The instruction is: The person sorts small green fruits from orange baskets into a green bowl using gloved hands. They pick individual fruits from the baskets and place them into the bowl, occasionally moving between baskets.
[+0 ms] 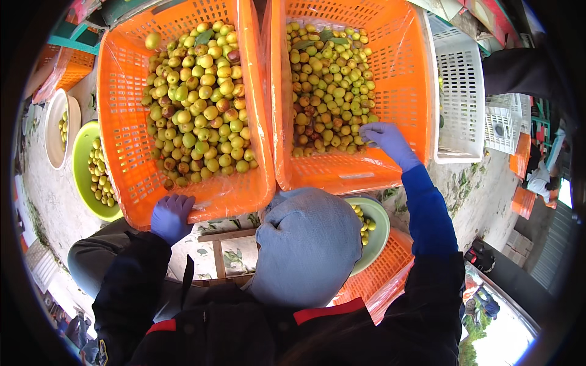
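Two orange plastic crates lined with clear film stand side by side before me. The left crate [123, 114] holds a heap of yellow-green, partly brown round fruit [201, 105], which look like jujubes. My left hand [172, 217], in a purple glove, has its fingers curled over the near rim of that crate. In the right crate [398, 59] lies more of the same fruit [332, 91] with a few green leaves [338, 40]. My right hand [387, 141], gloved alike, is over this crate's near right part, fingertips bent together at the edge of the fruit; whether they pinch one is hidden.
A lime-green basin [84, 183] and a white basin [52, 132] with fruit are at the left. A pale green basin [382, 233] sits by my knee. White crates [462, 91] stand at the right, near another person's dark sleeve [517, 73]. Leaves litter the floor.
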Available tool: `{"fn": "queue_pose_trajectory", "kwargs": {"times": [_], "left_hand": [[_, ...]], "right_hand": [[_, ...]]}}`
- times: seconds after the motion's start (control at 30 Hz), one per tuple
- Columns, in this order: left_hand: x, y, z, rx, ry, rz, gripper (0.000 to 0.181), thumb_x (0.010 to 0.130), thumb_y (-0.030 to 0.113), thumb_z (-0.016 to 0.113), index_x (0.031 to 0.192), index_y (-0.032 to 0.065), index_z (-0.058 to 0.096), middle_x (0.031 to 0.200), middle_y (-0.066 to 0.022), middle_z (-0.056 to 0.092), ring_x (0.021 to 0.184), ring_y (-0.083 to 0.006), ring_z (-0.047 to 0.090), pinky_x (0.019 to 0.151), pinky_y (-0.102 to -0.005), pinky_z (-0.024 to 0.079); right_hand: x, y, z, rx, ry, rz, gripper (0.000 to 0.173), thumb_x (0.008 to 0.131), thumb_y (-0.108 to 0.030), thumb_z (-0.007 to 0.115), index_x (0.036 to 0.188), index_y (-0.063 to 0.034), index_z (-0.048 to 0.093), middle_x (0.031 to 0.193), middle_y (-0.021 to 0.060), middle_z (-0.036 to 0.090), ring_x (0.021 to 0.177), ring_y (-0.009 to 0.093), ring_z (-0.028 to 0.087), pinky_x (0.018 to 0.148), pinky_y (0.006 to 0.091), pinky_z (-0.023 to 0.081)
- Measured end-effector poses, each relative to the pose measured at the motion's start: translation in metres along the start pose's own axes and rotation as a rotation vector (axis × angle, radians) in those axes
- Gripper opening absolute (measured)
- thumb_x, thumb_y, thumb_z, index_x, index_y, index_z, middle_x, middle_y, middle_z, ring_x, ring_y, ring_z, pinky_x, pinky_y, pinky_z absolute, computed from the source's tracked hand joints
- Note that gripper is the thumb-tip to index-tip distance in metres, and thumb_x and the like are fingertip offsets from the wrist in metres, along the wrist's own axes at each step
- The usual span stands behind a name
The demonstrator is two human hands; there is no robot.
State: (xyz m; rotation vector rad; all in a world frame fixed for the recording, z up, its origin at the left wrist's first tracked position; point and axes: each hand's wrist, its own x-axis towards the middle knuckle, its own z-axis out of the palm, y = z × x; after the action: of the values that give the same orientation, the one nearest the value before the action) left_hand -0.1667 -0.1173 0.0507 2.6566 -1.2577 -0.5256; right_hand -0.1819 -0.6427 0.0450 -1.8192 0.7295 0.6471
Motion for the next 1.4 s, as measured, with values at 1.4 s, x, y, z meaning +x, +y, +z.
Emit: {"fn": "queue_pose_trajectory", "kwargs": {"times": [1.4], "left_hand": [[0.004,-0.001,-0.003,-0.022,-0.051,-0.018,0.046,0.055,0.015,0.065,0.099,0.0046,0.056,0.085,-0.0061,0.056,0.075,-0.0238,0.055,0.062,-0.0358,0.042]], "right_hand": [[0.144,-0.002,0.029,-1.261,0.138,0.027,0.053,0.08,-0.022,0.064,0.127,-0.0095,0.044,0.12,0.0146,0.049,0.095,0.029,0.06,0.073,0.0401,0.052]]}}
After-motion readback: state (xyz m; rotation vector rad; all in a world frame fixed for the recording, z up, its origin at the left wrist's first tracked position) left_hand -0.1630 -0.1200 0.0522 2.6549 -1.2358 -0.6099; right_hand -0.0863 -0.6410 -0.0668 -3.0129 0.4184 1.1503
